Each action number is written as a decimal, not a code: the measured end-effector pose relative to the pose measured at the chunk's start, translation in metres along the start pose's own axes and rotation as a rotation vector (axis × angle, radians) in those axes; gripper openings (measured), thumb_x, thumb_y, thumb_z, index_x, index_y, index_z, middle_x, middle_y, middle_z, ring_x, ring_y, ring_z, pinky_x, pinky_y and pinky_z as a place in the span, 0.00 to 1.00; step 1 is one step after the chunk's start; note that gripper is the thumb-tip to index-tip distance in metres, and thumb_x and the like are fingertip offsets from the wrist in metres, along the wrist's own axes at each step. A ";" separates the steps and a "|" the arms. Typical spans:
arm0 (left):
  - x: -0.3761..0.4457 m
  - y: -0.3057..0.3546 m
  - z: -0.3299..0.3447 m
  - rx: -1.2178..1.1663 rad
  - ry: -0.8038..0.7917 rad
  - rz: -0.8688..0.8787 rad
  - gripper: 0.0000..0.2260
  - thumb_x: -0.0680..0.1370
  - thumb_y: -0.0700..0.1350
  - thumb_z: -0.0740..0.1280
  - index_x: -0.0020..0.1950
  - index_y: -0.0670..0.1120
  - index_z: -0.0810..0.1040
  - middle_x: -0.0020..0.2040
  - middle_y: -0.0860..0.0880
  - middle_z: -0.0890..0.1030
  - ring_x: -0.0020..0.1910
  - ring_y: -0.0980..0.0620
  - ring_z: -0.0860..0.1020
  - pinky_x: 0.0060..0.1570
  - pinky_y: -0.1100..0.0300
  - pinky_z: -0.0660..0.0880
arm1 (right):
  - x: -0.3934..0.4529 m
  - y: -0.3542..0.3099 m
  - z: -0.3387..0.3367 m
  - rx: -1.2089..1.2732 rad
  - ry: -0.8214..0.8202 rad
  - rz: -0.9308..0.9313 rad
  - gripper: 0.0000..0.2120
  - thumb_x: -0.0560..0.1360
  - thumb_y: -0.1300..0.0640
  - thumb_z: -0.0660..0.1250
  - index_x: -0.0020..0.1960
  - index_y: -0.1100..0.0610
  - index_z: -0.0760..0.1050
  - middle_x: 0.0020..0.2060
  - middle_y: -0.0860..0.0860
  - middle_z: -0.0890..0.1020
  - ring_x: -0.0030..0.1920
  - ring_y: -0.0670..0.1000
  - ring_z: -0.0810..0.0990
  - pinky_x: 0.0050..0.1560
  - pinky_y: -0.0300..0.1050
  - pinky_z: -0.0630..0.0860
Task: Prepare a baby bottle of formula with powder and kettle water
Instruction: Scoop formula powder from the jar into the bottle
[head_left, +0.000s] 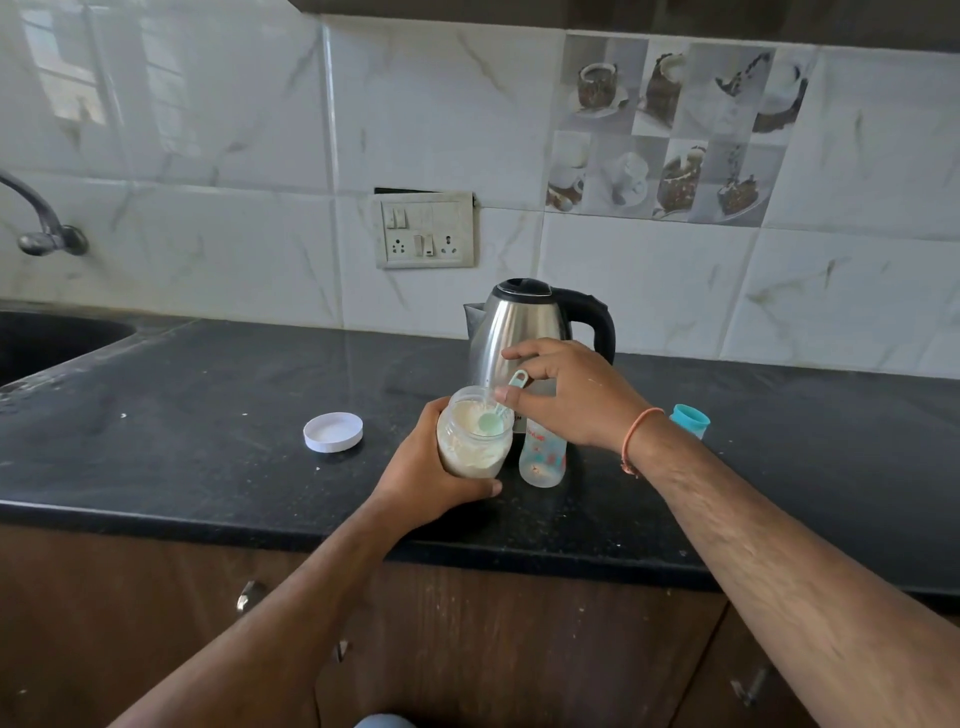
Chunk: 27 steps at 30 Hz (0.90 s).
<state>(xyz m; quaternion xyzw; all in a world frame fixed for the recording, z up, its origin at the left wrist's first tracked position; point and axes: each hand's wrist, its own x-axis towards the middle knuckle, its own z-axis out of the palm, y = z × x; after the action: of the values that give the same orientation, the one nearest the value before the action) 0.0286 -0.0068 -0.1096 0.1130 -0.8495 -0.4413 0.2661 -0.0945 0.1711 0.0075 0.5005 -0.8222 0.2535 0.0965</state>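
At frame centre, the left hand (431, 467) grasps the tilted powder jar (474, 434), angling its mouth toward the scoop (497, 410) pinched by the right hand (571, 395); the open baby bottle (543, 452) stands just right, ready for filling.

The right hand (571, 395) hides the baby bottle (543, 454) mouth.

1. My left hand (431, 467) reached forward, fingers and thumb curled round the powder jar (474, 434), holding it tilted
2. My right hand (566, 392) hovered above it, thumb and fingers pinching the scoop (501, 408) handle
3. Both forearms were bare, an orange thread round my right wrist
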 end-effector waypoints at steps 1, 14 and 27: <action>0.000 -0.001 0.000 -0.005 -0.005 -0.001 0.48 0.64 0.50 0.89 0.75 0.61 0.64 0.64 0.65 0.77 0.63 0.67 0.76 0.54 0.71 0.72 | -0.001 0.001 -0.001 0.001 -0.012 -0.003 0.18 0.82 0.38 0.70 0.56 0.51 0.88 0.73 0.38 0.78 0.73 0.47 0.72 0.73 0.51 0.69; 0.006 -0.011 -0.002 -0.039 -0.053 0.025 0.48 0.65 0.51 0.88 0.77 0.60 0.63 0.68 0.60 0.77 0.67 0.59 0.77 0.65 0.58 0.76 | -0.006 0.008 0.006 -0.042 0.008 -0.065 0.13 0.84 0.43 0.67 0.54 0.50 0.85 0.66 0.38 0.78 0.69 0.46 0.71 0.74 0.57 0.69; 0.005 -0.009 -0.003 -0.038 -0.057 0.074 0.46 0.66 0.50 0.88 0.77 0.62 0.64 0.67 0.61 0.78 0.65 0.59 0.79 0.62 0.60 0.78 | -0.011 -0.007 0.037 0.094 0.176 -0.053 0.10 0.83 0.46 0.71 0.50 0.49 0.88 0.64 0.39 0.80 0.68 0.46 0.72 0.72 0.49 0.70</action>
<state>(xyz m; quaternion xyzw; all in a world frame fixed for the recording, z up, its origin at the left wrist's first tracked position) 0.0255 -0.0162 -0.1140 0.0639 -0.8518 -0.4503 0.2599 -0.0795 0.1578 -0.0264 0.5016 -0.7843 0.3321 0.1516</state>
